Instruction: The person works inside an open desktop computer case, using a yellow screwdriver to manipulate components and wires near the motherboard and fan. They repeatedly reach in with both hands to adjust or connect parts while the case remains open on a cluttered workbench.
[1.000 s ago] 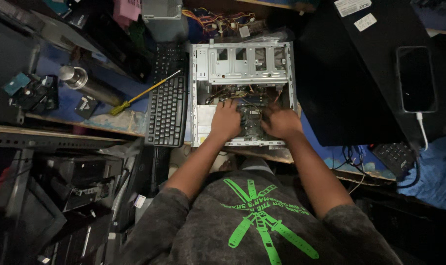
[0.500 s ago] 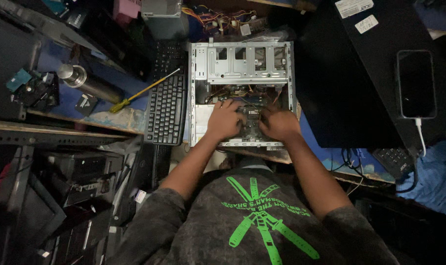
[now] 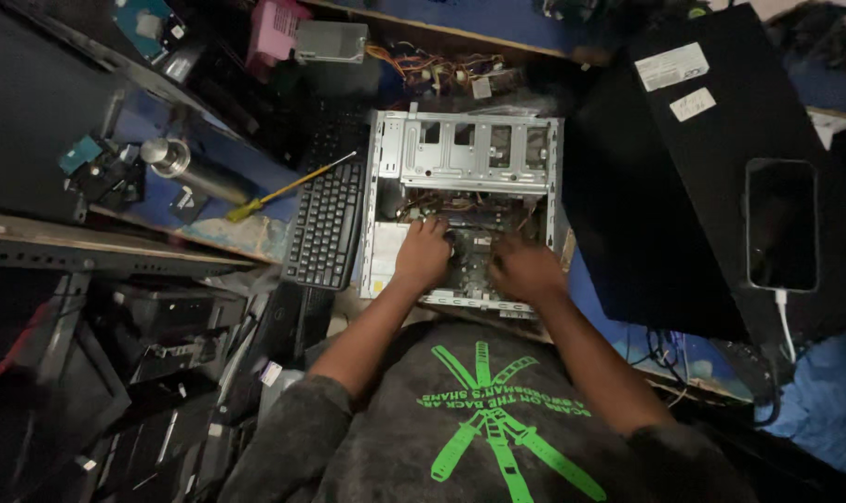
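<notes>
An open metal computer case lies on its side on the bench in front of me. Both my hands are inside it, over the circuit board and its wires. My left hand rests palm down on the left part of the board, fingers curled toward the wires. To its right, my right hand presses on the board with bent fingers. What the fingers grip is hidden under the hands.
A black keyboard lies left of the case, with a yellow-handled screwdriver and a metal flask beyond it. A black tower case stands right, a phone on charge upon it. Parts crowd the lower left.
Both hands have stayed inside the case with small shifts over the board. The view has moved slightly.
</notes>
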